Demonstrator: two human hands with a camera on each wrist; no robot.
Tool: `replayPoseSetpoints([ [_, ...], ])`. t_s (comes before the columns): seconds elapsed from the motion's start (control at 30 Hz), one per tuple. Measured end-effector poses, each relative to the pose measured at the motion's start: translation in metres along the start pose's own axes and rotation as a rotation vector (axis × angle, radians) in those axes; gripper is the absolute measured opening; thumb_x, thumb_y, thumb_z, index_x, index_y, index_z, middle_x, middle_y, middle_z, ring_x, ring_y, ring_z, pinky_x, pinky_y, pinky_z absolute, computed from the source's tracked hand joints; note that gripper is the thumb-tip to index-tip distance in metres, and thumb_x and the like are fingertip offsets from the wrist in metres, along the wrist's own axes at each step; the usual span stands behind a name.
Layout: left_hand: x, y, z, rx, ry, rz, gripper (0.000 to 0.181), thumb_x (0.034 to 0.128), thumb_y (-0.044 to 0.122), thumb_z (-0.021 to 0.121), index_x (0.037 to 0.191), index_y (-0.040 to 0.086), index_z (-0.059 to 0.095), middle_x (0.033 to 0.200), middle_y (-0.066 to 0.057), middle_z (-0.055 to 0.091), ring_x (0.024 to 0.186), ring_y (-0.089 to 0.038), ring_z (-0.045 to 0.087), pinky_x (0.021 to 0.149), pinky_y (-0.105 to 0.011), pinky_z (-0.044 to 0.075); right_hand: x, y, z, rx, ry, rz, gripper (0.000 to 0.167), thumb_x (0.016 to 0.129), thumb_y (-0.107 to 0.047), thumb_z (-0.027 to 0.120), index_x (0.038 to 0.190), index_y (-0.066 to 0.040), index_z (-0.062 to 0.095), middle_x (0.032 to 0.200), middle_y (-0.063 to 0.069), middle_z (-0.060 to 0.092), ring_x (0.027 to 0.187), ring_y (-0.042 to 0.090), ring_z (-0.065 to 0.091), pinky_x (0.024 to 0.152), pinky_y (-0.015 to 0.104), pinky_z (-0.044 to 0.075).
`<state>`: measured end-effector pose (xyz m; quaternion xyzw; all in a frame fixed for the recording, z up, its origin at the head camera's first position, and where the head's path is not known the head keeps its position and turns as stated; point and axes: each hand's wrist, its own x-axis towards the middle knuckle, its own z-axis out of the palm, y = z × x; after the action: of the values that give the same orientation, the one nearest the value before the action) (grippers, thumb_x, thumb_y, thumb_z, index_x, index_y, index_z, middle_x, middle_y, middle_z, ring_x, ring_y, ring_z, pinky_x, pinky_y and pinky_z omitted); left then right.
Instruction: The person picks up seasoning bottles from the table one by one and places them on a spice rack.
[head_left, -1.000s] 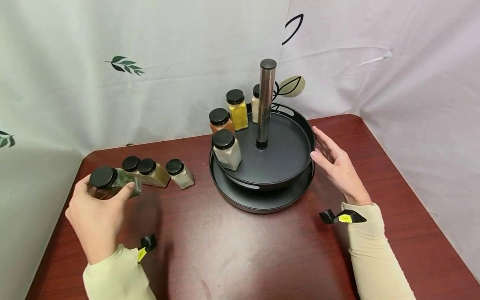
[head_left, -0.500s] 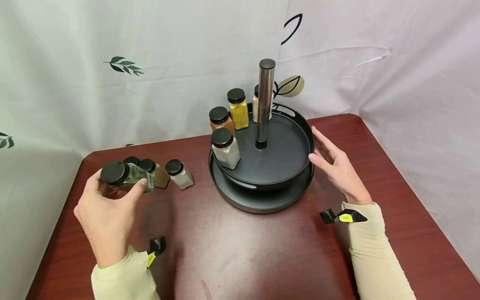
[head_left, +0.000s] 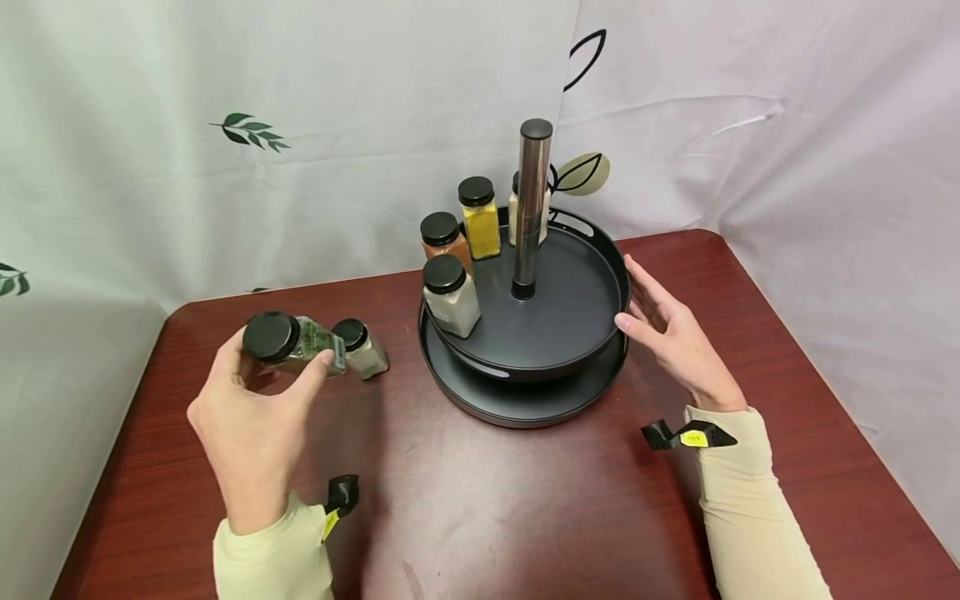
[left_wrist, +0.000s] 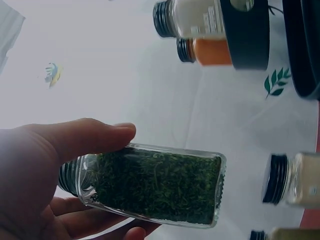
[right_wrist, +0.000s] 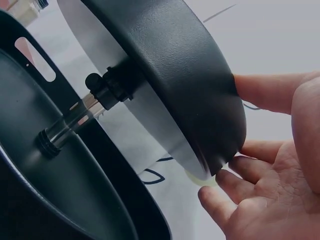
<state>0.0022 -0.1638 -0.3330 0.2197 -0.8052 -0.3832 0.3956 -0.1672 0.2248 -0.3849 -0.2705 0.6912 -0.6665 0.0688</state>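
My left hand (head_left: 251, 417) grips a glass spice jar of dried green herbs (head_left: 318, 343), tilted on its side above the table, its black lid toward the palm. In the left wrist view the thumb lies along the herb jar (left_wrist: 155, 185), with fingers underneath. My right hand (head_left: 678, 342) touches the right side of the upper tray (head_left: 577, 300) of a black two-tier turntable. In the right wrist view the thumb and fingertips rest on the tray's outer wall (right_wrist: 195, 75). Jars of white (head_left: 452, 307), orange (head_left: 447, 244), yellow (head_left: 482, 229) and pale (head_left: 545, 208) contents stand on the upper tray.
A pale spice jar (head_left: 366, 357) stands on the red-brown table (head_left: 480, 517) left of the turntable. The lower tray (head_left: 525, 410) shows beneath the upper one. A metal post (head_left: 532, 208) rises from the middle. White fabric (head_left: 360, 125) hangs behind.
My left hand has moved right with the herb jar, now hiding two jars on the table. The upper tray has turned slightly clockwise with its jars. My right hand has stayed at the rim.
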Motion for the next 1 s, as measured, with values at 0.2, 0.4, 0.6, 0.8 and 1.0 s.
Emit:
replayPoseSetpoints([
  [0.2,-0.006,0.007,0.008,-0.045,-0.023,0.024,0.053,0.0699,0.012,0.092,0.119,0.015,0.073,0.092,0.016,0.07,0.082,-0.001,0.066,0.074,-0.016,0.051,0.0,0.0,0.0,0.013,-0.012,0.0,0.073,0.098,0.004,0.058,0.16,-0.009,0.023,0.166,0.01,0.02,0.153,0.022,0.017,0.116,0.021,0.025],
  [0.4,-0.011,0.014,0.012,-0.044,-0.035,0.038,0.052,0.0694,0.012,0.092,0.118,0.015,0.073,0.089,0.009,0.071,0.076,-0.003,0.064,0.07,-0.015,0.05,0.001,0.0,0.0,0.022,-0.023,0.0,0.074,0.097,0.006,0.058,0.161,-0.01,0.023,0.166,0.009,0.019,0.153,0.022,0.017,0.116,0.021,0.025],
  [0.6,-0.015,0.022,0.018,-0.079,-0.062,0.069,0.053,0.0698,0.011,0.092,0.119,0.016,0.072,0.09,0.004,0.073,0.074,-0.007,0.062,0.069,-0.015,0.051,0.0,0.0,0.0,-0.017,-0.002,0.01,0.075,0.096,0.005,0.06,0.16,-0.008,0.024,0.166,0.008,0.02,0.152,0.021,0.019,0.115,0.019,0.027],
  [0.8,-0.02,0.033,0.027,-0.109,-0.094,0.115,0.054,0.0698,0.014,0.092,0.119,0.019,0.072,0.089,0.005,0.073,0.073,-0.006,0.061,0.068,-0.015,0.05,-0.001,0.0,0.001,-0.04,0.009,0.011,0.074,0.095,0.006,0.062,0.159,-0.003,0.025,0.166,0.009,0.02,0.152,0.022,0.021,0.113,0.018,0.028],
  [1.0,-0.025,0.042,0.036,-0.12,-0.116,0.173,0.055,0.0699,0.015,0.092,0.121,0.018,0.071,0.09,0.008,0.073,0.071,-0.009,0.061,0.069,-0.014,0.05,-0.001,-0.001,0.001,-0.036,0.023,0.022,0.073,0.094,0.006,0.064,0.157,-0.002,0.028,0.165,0.012,0.024,0.151,0.021,0.024,0.113,0.018,0.029],
])
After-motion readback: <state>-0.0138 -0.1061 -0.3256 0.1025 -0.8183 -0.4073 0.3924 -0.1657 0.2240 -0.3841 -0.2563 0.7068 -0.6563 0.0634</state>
